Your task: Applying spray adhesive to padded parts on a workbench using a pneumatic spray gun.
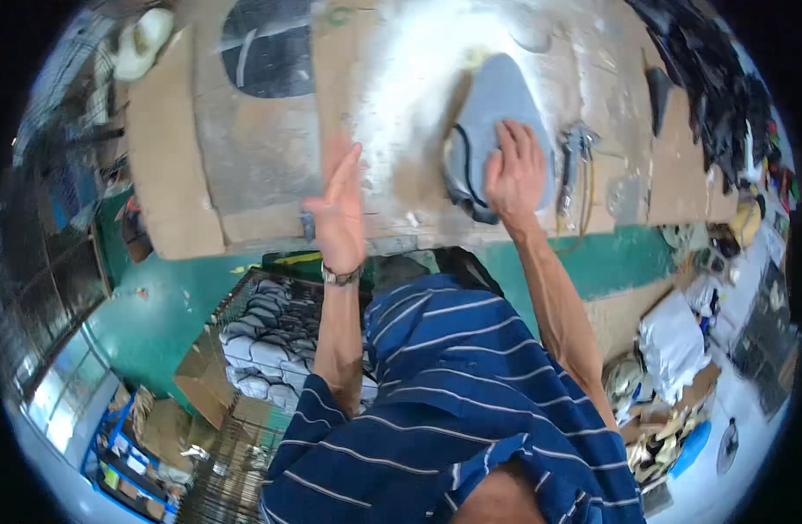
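Observation:
A smooth grey-blue piece (497, 100), shaped like a teardrop with its narrow end pointing away from me, lies on the worktable (270, 175). Black edging shows along its left side and near end. My right hand (519, 170) rests palm down on the piece's right part, its fingers stretched over the surface. To the left, apart from the piece, my left hand (342, 214) is raised with thumb and fingers spread, slightly blurred, and holds nothing. A metal spray gun (571, 170) with a yellowish hose lies right of the grey piece.
Cardboard sheets (161, 157) cover parts of the tabletop, and a dark rounded panel (268, 52) lies at the far left. Black plastic sheeting (707, 79) hangs at the far right. Near my left forearm stands a wire crate full of grey padded pieces (266, 336).

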Action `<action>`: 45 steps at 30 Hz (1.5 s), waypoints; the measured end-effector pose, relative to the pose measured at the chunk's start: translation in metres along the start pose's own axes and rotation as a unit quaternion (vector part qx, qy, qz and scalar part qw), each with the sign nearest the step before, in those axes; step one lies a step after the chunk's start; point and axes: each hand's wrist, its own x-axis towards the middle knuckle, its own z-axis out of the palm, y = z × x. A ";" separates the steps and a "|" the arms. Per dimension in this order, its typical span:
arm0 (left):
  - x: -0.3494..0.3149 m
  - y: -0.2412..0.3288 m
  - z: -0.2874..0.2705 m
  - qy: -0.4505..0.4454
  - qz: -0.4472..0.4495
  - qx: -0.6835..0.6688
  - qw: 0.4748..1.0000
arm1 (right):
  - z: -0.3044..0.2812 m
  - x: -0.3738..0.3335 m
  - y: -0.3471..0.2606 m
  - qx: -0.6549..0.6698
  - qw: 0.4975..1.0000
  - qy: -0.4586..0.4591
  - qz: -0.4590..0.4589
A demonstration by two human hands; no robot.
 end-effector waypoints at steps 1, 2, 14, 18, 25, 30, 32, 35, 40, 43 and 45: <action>0.001 0.014 0.004 -0.062 -0.029 -0.233 0.970 | -0.001 0.000 0.002 -0.005 1.000 0.004 -0.002; -0.002 0.018 0.004 -0.057 -0.018 -0.225 0.973 | 0.000 -0.001 0.001 0.007 1.000 0.008 -0.009; -0.007 0.007 -0.007 -0.197 -0.035 -0.505 0.840 | 0.002 -0.003 0.000 -0.001 1.000 -0.011 -0.020; -0.002 -0.003 -0.017 -0.252 -0.023 -0.484 0.838 | 0.003 -0.003 0.000 -0.003 1.000 -0.007 -0.028; 0.028 -0.077 -0.064 -0.376 -0.085 -0.341 0.857 | 0.003 -0.005 -0.001 -0.012 1.000 -0.008 -0.014; 0.053 -0.109 -0.056 0.217 0.164 0.597 0.755 | 0.016 -0.006 -0.008 0.001 1.000 -0.008 -0.012; 0.070 -0.143 -0.061 0.165 0.141 0.659 0.720 | 0.009 0.003 -0.012 -0.004 1.000 -0.006 -0.021; 0.075 -0.145 -0.042 0.109 0.083 0.660 0.739 | 0.002 0.001 -0.001 -0.014 1.000 -0.002 -0.007; 0.051 -0.103 -0.042 0.121 0.057 0.614 0.778 | 0.022 -0.005 -0.001 0.034 0.999 -0.017 -0.005; 0.036 -0.077 -0.029 0.156 0.100 0.004 0.983 | 0.006 -0.005 0.006 -0.013 1.000 -0.005 0.005; 0.045 -0.056 -0.049 0.003 -0.109 0.119 0.987 | 0.003 -0.010 0.013 -0.030 0.999 0.003 0.012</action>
